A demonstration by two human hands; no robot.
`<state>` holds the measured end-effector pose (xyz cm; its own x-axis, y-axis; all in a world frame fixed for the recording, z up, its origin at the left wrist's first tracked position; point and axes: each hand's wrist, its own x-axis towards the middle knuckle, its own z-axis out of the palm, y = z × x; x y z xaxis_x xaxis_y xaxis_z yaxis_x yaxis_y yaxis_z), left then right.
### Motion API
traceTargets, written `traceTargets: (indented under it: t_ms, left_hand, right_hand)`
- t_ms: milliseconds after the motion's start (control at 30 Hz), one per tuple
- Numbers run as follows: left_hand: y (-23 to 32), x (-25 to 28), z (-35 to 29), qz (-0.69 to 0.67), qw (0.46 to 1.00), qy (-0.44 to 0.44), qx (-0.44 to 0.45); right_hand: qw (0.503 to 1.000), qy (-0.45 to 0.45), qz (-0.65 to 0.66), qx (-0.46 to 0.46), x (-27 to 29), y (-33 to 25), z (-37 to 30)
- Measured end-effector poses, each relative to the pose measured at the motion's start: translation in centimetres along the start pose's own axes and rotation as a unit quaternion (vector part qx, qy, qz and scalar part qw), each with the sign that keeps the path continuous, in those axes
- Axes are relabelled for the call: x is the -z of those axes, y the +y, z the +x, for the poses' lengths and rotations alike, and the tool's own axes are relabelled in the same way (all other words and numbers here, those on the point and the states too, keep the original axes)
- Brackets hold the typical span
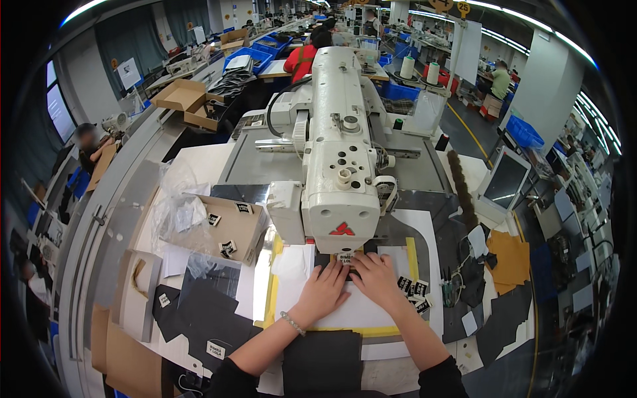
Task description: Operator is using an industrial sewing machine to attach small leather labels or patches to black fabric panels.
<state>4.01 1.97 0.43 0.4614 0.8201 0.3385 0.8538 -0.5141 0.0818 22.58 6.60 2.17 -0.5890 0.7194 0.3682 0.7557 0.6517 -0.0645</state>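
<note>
We rest the left hand and right hand flat, fingers extended, fingertips beside the white label beneath the sewing machine. Leftward, finished-looking dark fabric pieces carry labels; we cannot confirm stitching. Apparently left to do: loose labels rightward and others in the cardboard box.

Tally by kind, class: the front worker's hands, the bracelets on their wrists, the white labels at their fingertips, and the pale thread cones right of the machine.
Hands: 2 (left hand, right hand)
Bracelet: 1
White label: 1
Pale thread cones: 2
Total: 6
</note>
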Motion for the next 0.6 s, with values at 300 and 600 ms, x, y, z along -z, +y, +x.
traceTargets:
  t_ms: [300, 600]
  left_hand:
    - [-1.5, 0.8, -2.1, 0.013, 0.997, -0.003, 0.077]
    - [-1.8, 0.8, -2.2, 0.008, 0.997, 0.008, 0.075]
  right_hand:
    - [0.989, -0.028, 0.141, 0.043, -1.6, 1.4, -0.2]
    - [0.987, -0.064, 0.144, 0.038, -0.5, 1.2, 0.7]
